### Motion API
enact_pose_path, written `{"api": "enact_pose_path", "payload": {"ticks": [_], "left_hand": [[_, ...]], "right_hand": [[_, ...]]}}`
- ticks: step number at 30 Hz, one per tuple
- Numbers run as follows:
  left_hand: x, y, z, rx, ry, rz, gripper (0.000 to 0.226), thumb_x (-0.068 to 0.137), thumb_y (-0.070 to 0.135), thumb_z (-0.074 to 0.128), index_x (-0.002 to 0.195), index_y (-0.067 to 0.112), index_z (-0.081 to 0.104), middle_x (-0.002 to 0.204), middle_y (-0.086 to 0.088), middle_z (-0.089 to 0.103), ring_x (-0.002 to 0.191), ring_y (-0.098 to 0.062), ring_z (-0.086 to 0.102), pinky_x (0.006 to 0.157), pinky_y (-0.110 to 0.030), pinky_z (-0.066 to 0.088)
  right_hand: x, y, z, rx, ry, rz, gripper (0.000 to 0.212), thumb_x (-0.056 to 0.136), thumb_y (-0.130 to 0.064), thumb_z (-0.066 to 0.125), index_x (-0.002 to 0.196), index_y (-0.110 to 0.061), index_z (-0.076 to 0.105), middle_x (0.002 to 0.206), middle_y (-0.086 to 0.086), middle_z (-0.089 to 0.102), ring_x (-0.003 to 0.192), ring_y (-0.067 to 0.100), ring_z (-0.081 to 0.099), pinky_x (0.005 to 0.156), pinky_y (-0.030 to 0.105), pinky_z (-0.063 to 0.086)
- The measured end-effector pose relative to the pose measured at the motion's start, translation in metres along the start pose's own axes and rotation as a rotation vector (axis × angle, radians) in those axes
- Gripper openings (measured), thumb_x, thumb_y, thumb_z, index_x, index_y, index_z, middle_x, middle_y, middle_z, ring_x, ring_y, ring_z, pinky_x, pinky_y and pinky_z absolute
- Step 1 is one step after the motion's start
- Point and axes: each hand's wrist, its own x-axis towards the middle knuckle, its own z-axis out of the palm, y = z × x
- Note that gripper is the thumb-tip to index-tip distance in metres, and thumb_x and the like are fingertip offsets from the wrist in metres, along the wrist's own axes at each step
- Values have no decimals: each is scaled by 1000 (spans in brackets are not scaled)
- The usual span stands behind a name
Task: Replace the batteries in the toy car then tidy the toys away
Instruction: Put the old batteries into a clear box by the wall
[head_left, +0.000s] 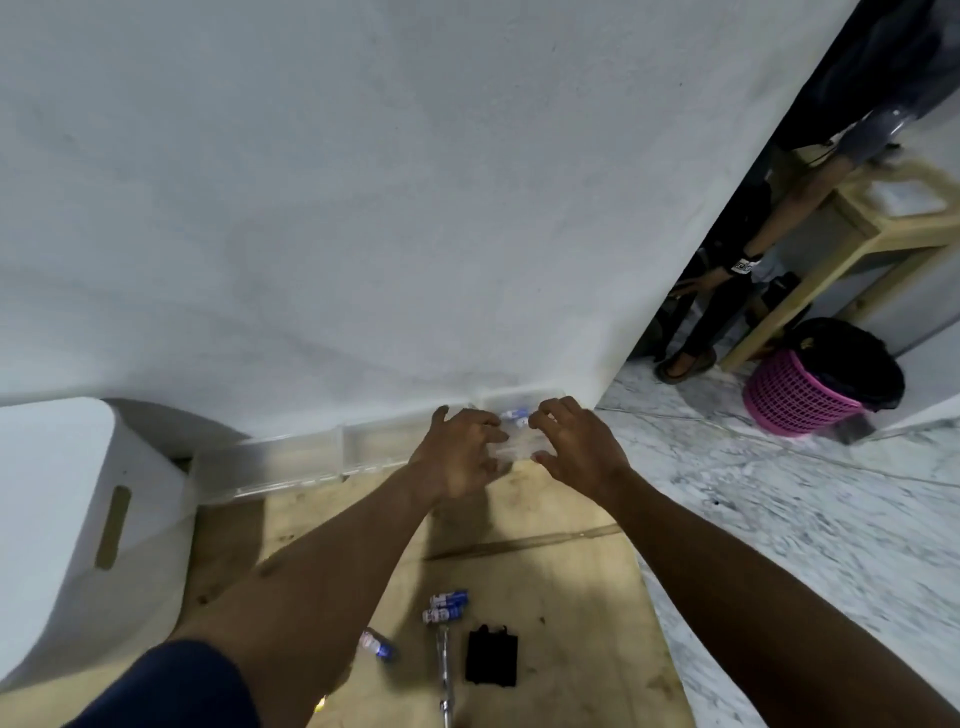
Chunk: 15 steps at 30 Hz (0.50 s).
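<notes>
Head view: at the board's (561, 582) far edge, left grip (457, 452) and right grip (576, 441) clasp a clear case (511, 448) between them. Its blue battery (514, 415) lies crosswise, midway between both.

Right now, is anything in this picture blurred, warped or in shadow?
Head view: the wide lens bows the wall along its base; the left hand, right hand and clear box are blurred; the forearms throw soft shadows on the wooden board; the batteries there look sharper.
</notes>
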Motion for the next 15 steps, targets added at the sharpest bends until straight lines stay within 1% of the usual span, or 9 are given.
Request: {"api": "enact_pose_path", "payload": {"ticks": [1, 2, 4, 5, 7, 10, 11, 13, 15], "left_hand": [[-8, -3, -5, -5, 3, 3, 39, 89, 37, 59, 126, 28, 68, 139, 9, 56, 136, -10, 43, 114, -44, 23], [-17, -7, -9, -11, 31, -7, 39, 87, 36, 56, 123, 28, 69, 135, 8, 60, 132, -12, 47, 111, -42, 27], [-42, -20, -20, -72, 106, -90, 43, 81, 37, 51, 117, 28, 72, 125, 6, 66, 121, -18, 56, 104, -39, 39], [-54, -27, -24, -134, 145, -146, 42, 81, 36, 50, 115, 26, 73, 123, 5, 68, 117, -19, 58, 101, -40, 42], [-85, -44, -33, -231, 199, -252, 33, 86, 30, 56, 113, 25, 74, 122, 3, 68, 115, -20, 59, 100, -40, 44], [-130, -66, -38, -320, 233, -399, 26, 89, 23, 62, 112, 26, 73, 121, 2, 67, 115, -21, 59, 99, -37, 46], [-146, -74, -38, -343, 240, -445, 26, 89, 22, 62, 113, 26, 72, 120, -1, 66, 114, -22, 59, 97, -36, 47], [-175, -87, -33, -388, 231, -514, 30, 87, 21, 65, 117, 23, 71, 122, -6, 64, 114, -26, 60, 95, -34, 49], [-198, -95, -24, -426, 184, -579, 43, 86, 23, 67, 128, 20, 63, 129, -9, 60, 116, -28, 59, 95, -34, 50]], "right_hand": [[0, -4, -4, -19, -12, 14, 46, 78, -34, 79, 118, -16, 65, 120, 5, 63, 113, 27, 57, 92, 38, 46], [-1, -8, -8, -42, -9, 21, 46, 77, -37, 77, 116, -17, 66, 119, 5, 63, 113, 27, 57, 95, 41, 43], [-4, -17, -16, -90, 41, 5, 41, 76, -40, 76, 110, -18, 68, 113, 4, 66, 108, 27, 60, 94, 45, 42], [-6, -20, -20, -102, 78, -9, 37, 76, -37, 76, 108, -19, 69, 109, 3, 67, 104, 26, 62, 91, 44, 43], [-13, -36, -25, -100, 152, -42, 32, 77, -31, 75, 107, -19, 68, 106, 1, 68, 98, 25, 64, 86, 42, 46], [-25, -64, -27, -48, 192, -78, 27, 79, -23, 73, 104, -17, 68, 104, 3, 70, 95, 27, 65, 81, 39, 49], [-31, -76, -26, -16, 190, -84, 26, 79, -20, 73, 103, -16, 68, 102, 4, 70, 94, 28, 66, 80, 39, 50], [-47, -102, -20, 49, 132, -87, 25, 80, -18, 73, 104, -17, 69, 99, 4, 70, 92, 27, 66, 80, 39, 54], [-63, -129, -12, 114, 35, -62, 24, 85, -22, 69, 108, -21, 67, 99, 1, 69, 91, 21, 64, 81, 39, 54]]}}
